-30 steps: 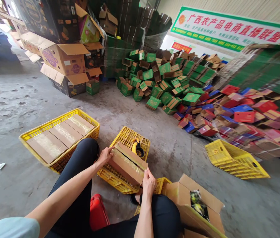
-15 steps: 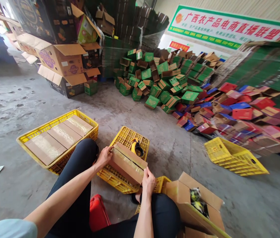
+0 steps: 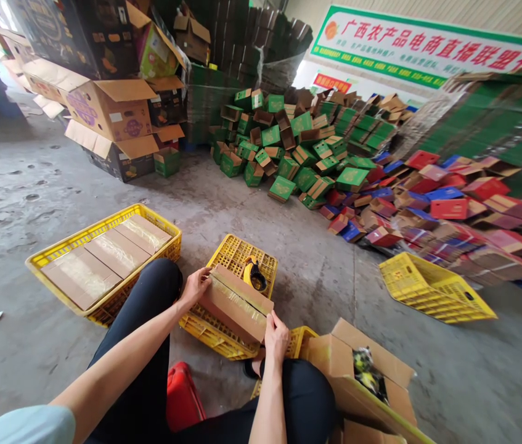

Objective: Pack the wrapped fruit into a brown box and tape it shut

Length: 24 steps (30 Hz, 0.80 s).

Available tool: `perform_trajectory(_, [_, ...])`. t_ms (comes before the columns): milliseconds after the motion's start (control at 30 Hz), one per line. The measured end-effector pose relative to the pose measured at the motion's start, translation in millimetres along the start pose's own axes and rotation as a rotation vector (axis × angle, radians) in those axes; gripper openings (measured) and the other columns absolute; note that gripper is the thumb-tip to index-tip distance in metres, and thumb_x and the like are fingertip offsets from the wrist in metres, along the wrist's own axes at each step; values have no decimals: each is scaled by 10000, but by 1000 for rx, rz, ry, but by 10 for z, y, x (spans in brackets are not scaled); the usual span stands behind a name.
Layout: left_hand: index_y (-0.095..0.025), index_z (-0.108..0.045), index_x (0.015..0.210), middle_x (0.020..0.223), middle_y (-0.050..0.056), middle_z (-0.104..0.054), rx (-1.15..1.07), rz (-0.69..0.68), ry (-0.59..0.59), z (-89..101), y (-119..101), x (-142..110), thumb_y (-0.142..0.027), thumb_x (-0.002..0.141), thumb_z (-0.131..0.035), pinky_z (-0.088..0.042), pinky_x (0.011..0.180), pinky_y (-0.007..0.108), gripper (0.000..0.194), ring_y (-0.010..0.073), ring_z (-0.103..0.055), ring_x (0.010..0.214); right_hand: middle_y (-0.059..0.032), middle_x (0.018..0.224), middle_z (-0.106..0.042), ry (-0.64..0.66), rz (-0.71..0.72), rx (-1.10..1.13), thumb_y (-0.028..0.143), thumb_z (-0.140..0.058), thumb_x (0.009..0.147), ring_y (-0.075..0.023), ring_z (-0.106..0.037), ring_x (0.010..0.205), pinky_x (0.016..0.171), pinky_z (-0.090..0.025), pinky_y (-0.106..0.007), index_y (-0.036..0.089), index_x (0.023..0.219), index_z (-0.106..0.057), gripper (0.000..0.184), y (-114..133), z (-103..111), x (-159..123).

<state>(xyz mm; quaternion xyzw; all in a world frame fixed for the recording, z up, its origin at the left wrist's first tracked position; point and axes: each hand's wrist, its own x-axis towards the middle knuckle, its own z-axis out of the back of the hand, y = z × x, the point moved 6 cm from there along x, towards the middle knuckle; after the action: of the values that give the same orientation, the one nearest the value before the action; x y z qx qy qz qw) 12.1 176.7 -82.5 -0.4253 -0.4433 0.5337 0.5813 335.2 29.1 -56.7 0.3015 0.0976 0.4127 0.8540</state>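
Note:
A taped brown cardboard box [image 3: 235, 305] rests on an upturned yellow plastic crate [image 3: 218, 333] between my knees. My left hand [image 3: 196, 287] grips the box's far left end, fingers closed at the corner. At the opposite end my right hand [image 3: 277, 336] pinches the near right corner. Clear tape runs along the top of the box, and one flap edge stands slightly raised. Behind the box, on the crate, lies a yellow-and-black tape dispenser [image 3: 255, 275].
To the left, a yellow basket [image 3: 174, 245] holds three taped boxes [image 3: 115, 253]. An open carton [image 3: 339, 357] with dark bagged contents stands at my right knee. A red stool-like object [image 3: 182, 398] sits below. Beyond are another yellow crate [image 3: 431, 290] and heaped green cartons [image 3: 283, 188].
The view has shifted slightly. Both hands keep hold of the box ends, and the box stays in place on the crate.

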Motion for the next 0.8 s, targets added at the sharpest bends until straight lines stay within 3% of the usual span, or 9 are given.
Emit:
perform_trajectory(533, [-125,-763,1260,1018,80,-818,-49,53,-57,-5,26,27,-90,793,-665,-622,879,368,478,216,-767,861,-227,1095,-836,-6,-30,-23,343,-549,938,-343,-793,1003,907,-551,-365,81,1202,-845,476,3,-9,-26])
perform_trajectory(800, [-134,-757,1274,998,69,-817,-21,44,-63,12,2,9,-84,790,-669,-619,873,356,494,213,-762,861,-168,1191,-830,26,-73,80,375,-604,854,-348,-775,1145,998,-562,-377,146,1099,-882,436,-74,-7,49])
